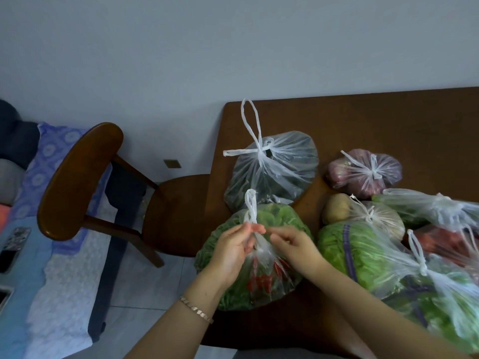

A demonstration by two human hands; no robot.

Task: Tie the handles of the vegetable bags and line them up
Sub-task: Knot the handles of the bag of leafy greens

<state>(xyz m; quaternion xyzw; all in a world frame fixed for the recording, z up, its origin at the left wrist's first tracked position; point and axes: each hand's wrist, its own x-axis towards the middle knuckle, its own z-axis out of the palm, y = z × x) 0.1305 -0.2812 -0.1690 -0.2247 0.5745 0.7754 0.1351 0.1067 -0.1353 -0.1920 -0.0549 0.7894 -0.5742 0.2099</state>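
A clear bag of red chillies (pixel 264 278) stands at the table's near left corner, in front of a leafy green cabbage (pixel 282 216). My left hand (pixel 233 252) pinches the bag's gathered neck just under its upright handle loop (pixel 250 206). My right hand (pixel 293 244) is at the neck from the right, its fingertips touching the plastic. Behind stands a tied bag of dark greens (pixel 274 172) with one long loop sticking up.
On the brown table (pixel 388 125) to the right lie tied bags: purple onions (pixel 363 172), potatoes (pixel 363 213), a big cabbage (pixel 363 255), carrots (pixel 445 242). A wooden chair (pixel 85 182) stands left of the table, a bed (pixel 51 255) beyond it.
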